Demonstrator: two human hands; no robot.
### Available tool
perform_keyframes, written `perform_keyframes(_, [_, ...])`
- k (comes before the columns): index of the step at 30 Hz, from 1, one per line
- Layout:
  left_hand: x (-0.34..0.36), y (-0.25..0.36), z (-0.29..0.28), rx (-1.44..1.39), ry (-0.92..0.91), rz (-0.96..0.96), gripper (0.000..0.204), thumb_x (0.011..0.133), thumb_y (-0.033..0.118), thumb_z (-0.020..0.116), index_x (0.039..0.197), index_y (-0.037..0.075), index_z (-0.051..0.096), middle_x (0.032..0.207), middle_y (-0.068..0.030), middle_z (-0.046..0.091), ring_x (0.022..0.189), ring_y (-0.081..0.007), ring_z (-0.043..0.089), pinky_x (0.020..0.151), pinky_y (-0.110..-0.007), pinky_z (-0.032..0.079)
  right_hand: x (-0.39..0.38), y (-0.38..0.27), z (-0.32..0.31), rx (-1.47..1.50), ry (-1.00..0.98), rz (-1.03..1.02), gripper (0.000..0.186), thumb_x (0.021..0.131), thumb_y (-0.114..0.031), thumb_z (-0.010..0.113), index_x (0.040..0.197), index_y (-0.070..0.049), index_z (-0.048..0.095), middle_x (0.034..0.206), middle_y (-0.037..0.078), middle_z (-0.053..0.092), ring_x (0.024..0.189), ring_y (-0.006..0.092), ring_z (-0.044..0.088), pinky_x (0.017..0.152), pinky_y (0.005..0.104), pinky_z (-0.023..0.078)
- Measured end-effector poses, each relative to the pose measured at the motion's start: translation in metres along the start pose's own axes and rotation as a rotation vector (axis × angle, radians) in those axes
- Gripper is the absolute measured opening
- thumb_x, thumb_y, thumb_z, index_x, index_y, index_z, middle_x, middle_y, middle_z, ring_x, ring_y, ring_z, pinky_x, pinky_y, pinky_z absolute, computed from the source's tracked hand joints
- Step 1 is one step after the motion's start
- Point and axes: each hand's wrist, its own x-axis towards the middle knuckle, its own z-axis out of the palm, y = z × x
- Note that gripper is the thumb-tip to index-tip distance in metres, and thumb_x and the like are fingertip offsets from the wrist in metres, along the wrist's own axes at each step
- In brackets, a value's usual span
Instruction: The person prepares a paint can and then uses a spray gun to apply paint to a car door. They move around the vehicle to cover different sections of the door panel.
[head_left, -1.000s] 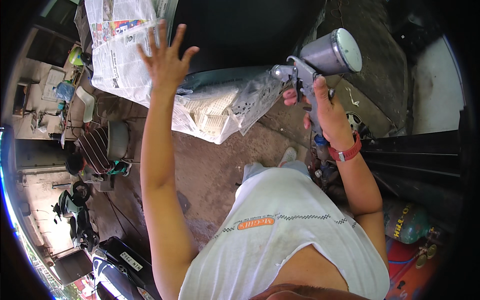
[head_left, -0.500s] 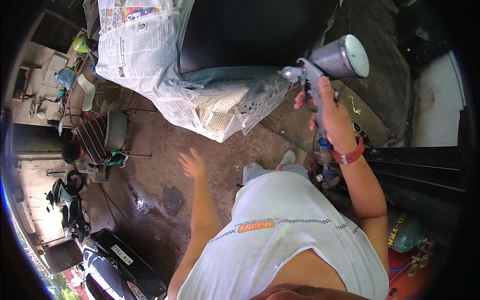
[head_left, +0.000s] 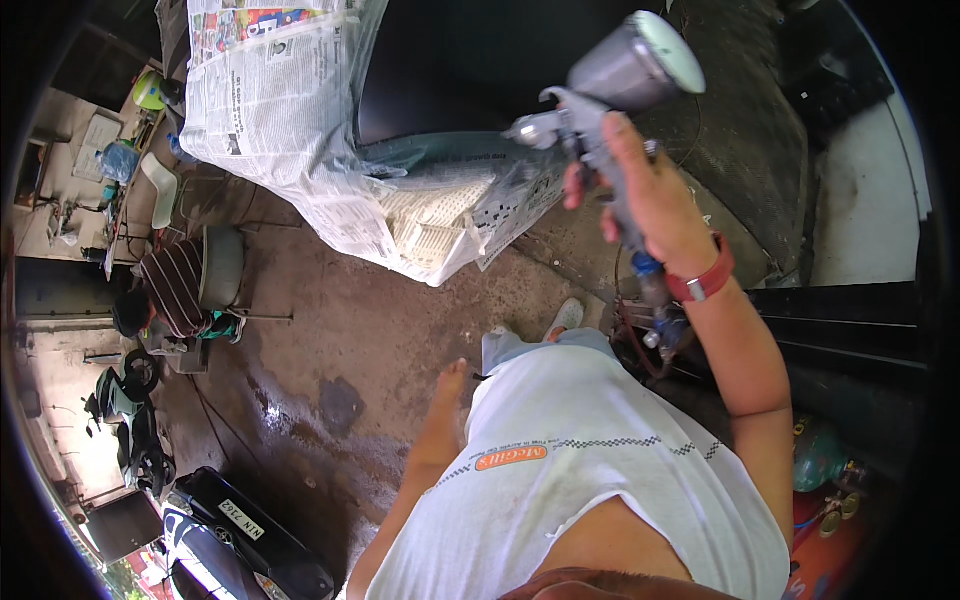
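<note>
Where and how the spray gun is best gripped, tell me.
Best by the slim handle, probably, coming from the right: it slants clear of the wide cup, and the nozzle points left. The right hand grips it there.

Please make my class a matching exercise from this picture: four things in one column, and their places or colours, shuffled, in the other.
Column one
1. Spray gun
2. Wrist strap
3. Left hand
4. Newspaper

Column two
A. Beside the white shirt
B. Along the edge of the black panel
C. Gripped in the right hand
D. Red

Right pairs: 1-C, 2-D, 3-A, 4-B
</note>
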Motion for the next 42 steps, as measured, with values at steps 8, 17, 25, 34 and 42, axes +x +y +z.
perform_keyframes(8, [0.012, 0.053, -0.061, -0.145, 0.261, -0.093, 0.059, 0.101, 0.051, 0.058, 0.133, 0.001, 0.066, 0.128, -0.0238, 0.069, 0.125, -0.0364, 0.063, 0.106, -0.044, 0.047, 0.002, -0.017, -0.070, -0.056, 0.391, -0.049, 0.068, 0.103, -0.066, 0.045, 0.126, -0.004, 0.060, 0.090, 0.007, 0.069, 0.081, 0.0144, 0.070, 0.043, 0.0227, 0.045])
perform_keyframes(17, [0.000, 0.061, -0.009, -0.021, 0.083, 0.007, 0.056, 0.101, 0.049, 0.061, 0.132, 0.003, 0.068, 0.126, -0.0188, 0.071, 0.121, -0.0292, 0.066, 0.103, -0.041, 0.049, 0.008, -0.035, 0.001, -0.020, 0.043, -0.026, 0.066, 0.104, -0.064, 0.043, 0.125, -0.004, 0.059, 0.087, 0.007, 0.069, 0.079, 0.0143, 0.070, 0.043, 0.0231, 0.046])
perform_keyframes(25, [0.014, 0.008, 0.016, -0.258, -0.004, -0.066, 0.055, 0.101, 0.046, 0.063, 0.134, 0.002, 0.066, 0.125, -0.0179, 0.071, 0.118, -0.0267, 0.067, 0.101, -0.040, 0.050, 0.011, -0.063, 0.037, 0.045, -0.209, -0.067, 0.063, 0.105, -0.062, 0.045, 0.125, -0.004, 0.060, 0.089, 0.010, 0.071, 0.079, 0.0153, 0.071, 0.043, 0.0235, 0.047])
perform_keyframes(34, [0.002, 0.023, -0.024, -0.036, 0.143, -0.115, 0.056, 0.101, 0.049, 0.059, 0.134, 0.004, 0.066, 0.129, -0.0214, 0.069, 0.123, -0.0322, 0.065, 0.105, -0.043, 0.048, 0.044, -0.074, -0.042, -0.013, 0.191, -0.067, 0.057, 0.106, -0.059, 0.044, 0.133, -0.010, 0.056, 0.082, 0.009, 0.070, 0.069, 0.0184, 0.071, 0.043, 0.0259, 0.048])
perform_keyframes(42, [0.009, 0.033, -0.018, -0.019, 0.040, -0.019, 0.065, 0.100, 0.053, 0.060, 0.138, 0.000, 0.063, 0.132, -0.0201, 0.069, 0.124, -0.0306, 0.064, 0.107, -0.043, 0.047, 0.057, -0.093, -0.067, -0.086, 0.384, -0.132, 0.060, 0.105, -0.062, 0.045, 0.131, -0.009, 0.059, 0.088, 0.009, 0.071, 0.074, 0.0156, 0.071, 0.043, 0.0251, 0.047])
